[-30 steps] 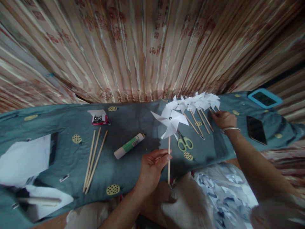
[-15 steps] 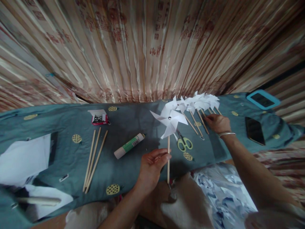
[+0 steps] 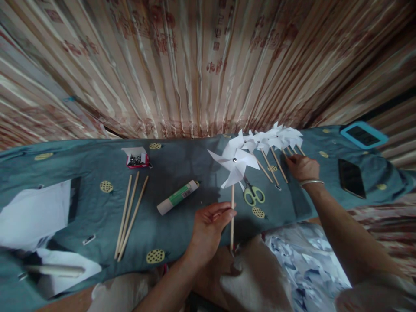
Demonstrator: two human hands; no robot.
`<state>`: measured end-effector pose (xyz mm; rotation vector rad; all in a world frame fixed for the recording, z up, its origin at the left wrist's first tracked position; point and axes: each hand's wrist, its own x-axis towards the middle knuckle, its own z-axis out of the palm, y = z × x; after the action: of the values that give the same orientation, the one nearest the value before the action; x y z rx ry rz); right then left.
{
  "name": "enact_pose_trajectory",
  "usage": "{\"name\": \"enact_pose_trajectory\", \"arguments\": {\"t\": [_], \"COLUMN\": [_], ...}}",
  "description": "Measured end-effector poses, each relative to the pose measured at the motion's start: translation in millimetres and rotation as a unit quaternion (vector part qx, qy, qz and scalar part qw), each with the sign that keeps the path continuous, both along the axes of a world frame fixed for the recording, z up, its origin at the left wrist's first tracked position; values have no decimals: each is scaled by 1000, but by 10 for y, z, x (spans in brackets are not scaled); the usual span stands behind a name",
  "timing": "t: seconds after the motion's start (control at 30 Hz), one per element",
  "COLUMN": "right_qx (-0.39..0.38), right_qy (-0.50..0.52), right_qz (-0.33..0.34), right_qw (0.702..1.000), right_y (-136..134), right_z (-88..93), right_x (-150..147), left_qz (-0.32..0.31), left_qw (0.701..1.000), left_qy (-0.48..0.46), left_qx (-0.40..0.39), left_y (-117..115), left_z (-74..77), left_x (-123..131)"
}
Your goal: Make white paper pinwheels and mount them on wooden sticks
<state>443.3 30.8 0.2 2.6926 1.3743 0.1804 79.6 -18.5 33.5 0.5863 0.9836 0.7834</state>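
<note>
A white paper pinwheel (image 3: 244, 164) with a silver pin at its centre stands upright in my left hand (image 3: 209, 232), whose thumb and fingers pinch the wooden stick below the blades. Over at the right, several more pinwheels (image 3: 276, 138) lie in an overlapping row with their sticks pointing toward me. My right hand (image 3: 303, 167) is closed at the sticks of this row, apparently pinching one pinwheel's stick; the fingertips partly hide it. Green-handled scissors (image 3: 254, 196) lie just behind the held stick, with their blades partly covered by the pinwheel.
A glue stick (image 3: 178, 197), three loose wooden sticks (image 3: 132, 216) and a small open box of pins (image 3: 137, 161) lie on the patterned cloth (image 3: 182, 160). White paper (image 3: 35, 216) is at left. A phone (image 3: 352, 178) and blue-framed device (image 3: 364, 134) are at right.
The view has shifted slightly. My right hand has moved a little to the right along the row, and the stick at its fingers appears to have shifted with it. My left hand keeps its hold.
</note>
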Motion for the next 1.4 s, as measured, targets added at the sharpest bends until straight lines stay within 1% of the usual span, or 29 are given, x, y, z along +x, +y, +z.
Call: {"name": "enact_pose_trajectory", "arguments": {"t": [0.17,0.3,0.4,0.57,0.77,0.93,1.0,1.13,1.23,1.4], "right_qx": [17,40,35,35,71,52,61,87,77,41], "right_qy": [-6,-2,16,29,-6,-15,-22,-19,15,53], "right_qz": [12,47,66,69,81,63,70,122,143,118], "right_qw": [1000,998,997,997,994,997,995,988,987,991], "right_y": [-7,-38,-39,-9,-20,5,-5,-67,-89,-23], "right_z": [-6,3,-39,-107,-93,-86,-75,-49,-53,-61], "right_x": [38,-28,-98,-132,-94,-75,-88,-187,-314,-482], "left_qz": [1,-3,-4,1,0,2,0,3,5,16], "left_qw": [1000,1000,1000,1000,1000,1000,1000,1000,1000,1000], "left_qy": [-5,-3,-1,-5,-10,-4,-2,-8,-13,-16], "left_qx": [-2,5,2,-5,-9,-1,1,-9,-13,-15], "left_y": [4,2,5,19,14,9,10,15,18,16], "left_z": [5,7,4,9,31,30,29,32,28,20], "left_x": [9,15,15,18,19,13,10,9,17,34]}}
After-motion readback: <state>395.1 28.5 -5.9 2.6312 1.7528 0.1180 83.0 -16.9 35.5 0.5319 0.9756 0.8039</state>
